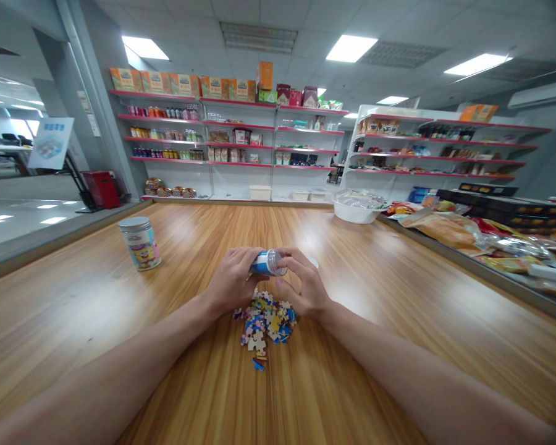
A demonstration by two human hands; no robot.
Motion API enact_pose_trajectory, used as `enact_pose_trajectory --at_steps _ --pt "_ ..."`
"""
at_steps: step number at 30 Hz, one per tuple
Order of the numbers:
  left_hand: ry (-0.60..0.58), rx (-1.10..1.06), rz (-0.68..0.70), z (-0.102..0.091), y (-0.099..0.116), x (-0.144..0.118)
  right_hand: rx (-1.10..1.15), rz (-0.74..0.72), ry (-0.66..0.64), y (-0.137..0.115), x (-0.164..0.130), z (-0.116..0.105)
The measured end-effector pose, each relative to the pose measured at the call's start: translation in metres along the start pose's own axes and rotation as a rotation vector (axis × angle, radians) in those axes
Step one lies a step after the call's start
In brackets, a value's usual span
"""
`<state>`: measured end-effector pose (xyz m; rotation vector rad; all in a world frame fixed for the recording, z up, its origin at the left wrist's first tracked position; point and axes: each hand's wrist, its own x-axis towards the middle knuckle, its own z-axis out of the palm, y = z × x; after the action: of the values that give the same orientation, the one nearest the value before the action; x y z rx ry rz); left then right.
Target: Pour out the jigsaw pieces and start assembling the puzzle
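Wooden table (398,346), light plank grain, bearing a loose heap of coloured puzzle pieces (265,324) near the middle, an upright printed tin (139,243) well apart at left, a white tub (356,210) at far edge.

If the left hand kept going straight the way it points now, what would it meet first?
The left hand points right across the small jar it holds, so it would probably meet the right hand on the jar's far end first; depth is unclear.

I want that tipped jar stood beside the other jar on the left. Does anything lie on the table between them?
Nothing visible: bare wood separates the blue jar, held by both hands, from the upright jar. The puzzle pieces lie nearer the person.
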<state>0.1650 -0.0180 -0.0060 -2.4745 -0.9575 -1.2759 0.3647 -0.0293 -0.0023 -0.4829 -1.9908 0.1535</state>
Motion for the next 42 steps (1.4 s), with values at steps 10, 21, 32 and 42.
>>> enact_pose_trajectory --at_steps 10,21,32,42 --pt "-0.126 0.069 0.075 -0.003 -0.002 0.001 0.053 0.162 -0.077 0.021 0.001 -0.012" --pt "-0.199 0.135 0.154 -0.002 0.000 0.000 -0.094 -0.035 -0.203 0.036 0.004 -0.024" --pt "-0.174 0.129 0.117 -0.003 -0.004 0.000 -0.104 -0.113 -0.183 0.025 0.007 -0.022" --pt "-0.244 0.114 0.116 -0.005 0.001 0.001 -0.077 -0.157 -0.218 0.035 0.007 -0.025"
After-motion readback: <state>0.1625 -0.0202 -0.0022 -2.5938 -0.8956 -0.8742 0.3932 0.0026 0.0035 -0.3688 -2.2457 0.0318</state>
